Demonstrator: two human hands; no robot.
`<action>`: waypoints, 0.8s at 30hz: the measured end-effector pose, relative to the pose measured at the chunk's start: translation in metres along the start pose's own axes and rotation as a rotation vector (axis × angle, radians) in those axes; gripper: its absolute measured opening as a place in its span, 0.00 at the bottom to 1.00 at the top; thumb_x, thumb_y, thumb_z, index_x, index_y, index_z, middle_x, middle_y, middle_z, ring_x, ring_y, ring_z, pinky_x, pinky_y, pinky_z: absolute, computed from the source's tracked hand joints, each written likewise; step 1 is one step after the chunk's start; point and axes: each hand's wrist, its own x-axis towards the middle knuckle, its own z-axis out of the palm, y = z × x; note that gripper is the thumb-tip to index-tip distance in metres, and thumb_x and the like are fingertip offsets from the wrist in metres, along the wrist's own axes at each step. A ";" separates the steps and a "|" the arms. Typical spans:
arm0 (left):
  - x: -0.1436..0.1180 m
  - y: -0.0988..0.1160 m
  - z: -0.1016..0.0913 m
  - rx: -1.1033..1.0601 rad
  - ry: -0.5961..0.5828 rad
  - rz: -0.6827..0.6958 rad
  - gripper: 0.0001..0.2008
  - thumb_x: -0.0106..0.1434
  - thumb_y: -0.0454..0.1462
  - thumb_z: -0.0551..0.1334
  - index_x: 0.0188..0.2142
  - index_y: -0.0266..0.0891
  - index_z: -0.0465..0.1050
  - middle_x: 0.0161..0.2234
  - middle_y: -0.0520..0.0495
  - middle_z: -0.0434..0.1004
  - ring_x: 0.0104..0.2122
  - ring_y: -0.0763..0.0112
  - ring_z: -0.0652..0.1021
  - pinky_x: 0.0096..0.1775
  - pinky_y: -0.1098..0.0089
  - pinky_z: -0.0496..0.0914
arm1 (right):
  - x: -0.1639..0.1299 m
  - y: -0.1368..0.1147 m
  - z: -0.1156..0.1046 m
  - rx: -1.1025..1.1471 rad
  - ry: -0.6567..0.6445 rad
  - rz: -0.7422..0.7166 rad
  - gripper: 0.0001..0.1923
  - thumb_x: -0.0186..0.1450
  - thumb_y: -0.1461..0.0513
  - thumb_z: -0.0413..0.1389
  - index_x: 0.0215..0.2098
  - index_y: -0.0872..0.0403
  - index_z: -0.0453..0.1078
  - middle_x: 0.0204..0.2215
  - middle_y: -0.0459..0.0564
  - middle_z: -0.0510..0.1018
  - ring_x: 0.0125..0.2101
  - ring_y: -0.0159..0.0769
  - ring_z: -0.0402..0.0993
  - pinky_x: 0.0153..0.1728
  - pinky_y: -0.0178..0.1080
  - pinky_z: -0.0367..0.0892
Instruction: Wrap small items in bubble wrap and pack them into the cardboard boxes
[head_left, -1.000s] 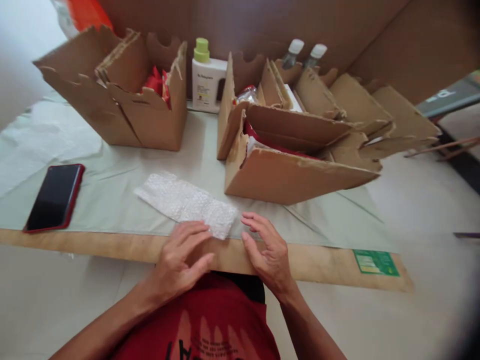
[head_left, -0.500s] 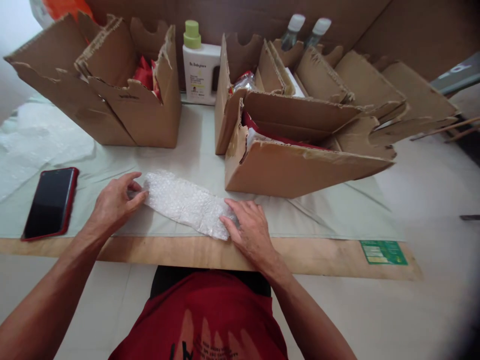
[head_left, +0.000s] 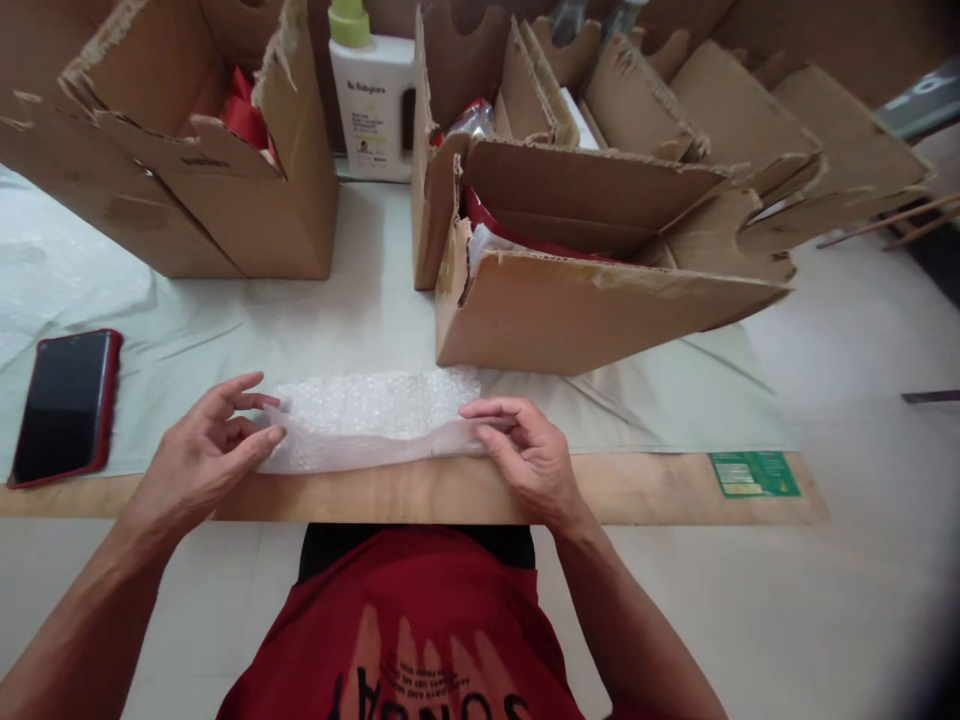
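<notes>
A flat, clear bubble wrap piece [head_left: 367,405] lies near the table's front edge, stretched sideways between my hands. Its near edge is lifted as a loose, thinner flap. My left hand [head_left: 206,440] pinches the left end between thumb and fingers. At the opposite end, my right hand [head_left: 529,450] grips the corner of the flap with thumb and index finger. Whether anything lies inside the wrap cannot be made out.
A phone in a red case [head_left: 66,405] lies at left. Behind stand cut cardboard boxes, one at left [head_left: 232,215] and one at right [head_left: 585,310], with a white detergent bottle [head_left: 375,110] between. A green card [head_left: 756,474] is on the wooden edge.
The bubble wrap has gone from slanted to nearly level, and its near edge now rises as a flap. Both hands have closed on its ends. The view has shifted slightly.
</notes>
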 end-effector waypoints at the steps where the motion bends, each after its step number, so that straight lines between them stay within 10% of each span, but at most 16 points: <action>1: -0.004 -0.001 -0.001 -0.001 -0.017 -0.007 0.40 0.52 0.51 0.74 0.63 0.48 0.69 0.53 0.41 0.80 0.37 0.61 0.81 0.36 0.65 0.78 | -0.003 0.002 -0.001 -0.004 0.002 0.031 0.12 0.71 0.61 0.59 0.53 0.47 0.73 0.47 0.50 0.84 0.46 0.39 0.83 0.49 0.44 0.78; 8: -0.015 -0.004 -0.009 0.163 -0.082 -0.047 0.34 0.51 0.56 0.74 0.56 0.52 0.78 0.37 0.50 0.82 0.35 0.61 0.80 0.36 0.65 0.76 | -0.010 0.014 0.010 0.029 -0.014 0.168 0.23 0.68 0.61 0.60 0.61 0.49 0.69 0.42 0.49 0.86 0.42 0.38 0.84 0.45 0.42 0.79; 12: -0.010 -0.006 -0.014 0.297 -0.191 0.007 0.22 0.49 0.58 0.72 0.34 0.47 0.83 0.29 0.51 0.81 0.27 0.64 0.76 0.28 0.68 0.70 | -0.006 0.013 0.012 0.006 0.006 0.191 0.22 0.68 0.60 0.60 0.60 0.50 0.71 0.37 0.47 0.85 0.35 0.36 0.81 0.40 0.40 0.77; 24: -0.006 0.000 0.007 0.521 0.061 -0.106 0.22 0.51 0.58 0.59 0.30 0.45 0.77 0.29 0.52 0.82 0.33 0.62 0.78 0.39 0.64 0.68 | 0.014 0.020 0.029 -0.345 0.159 0.146 0.26 0.68 0.57 0.61 0.63 0.48 0.70 0.36 0.47 0.84 0.32 0.38 0.78 0.40 0.42 0.74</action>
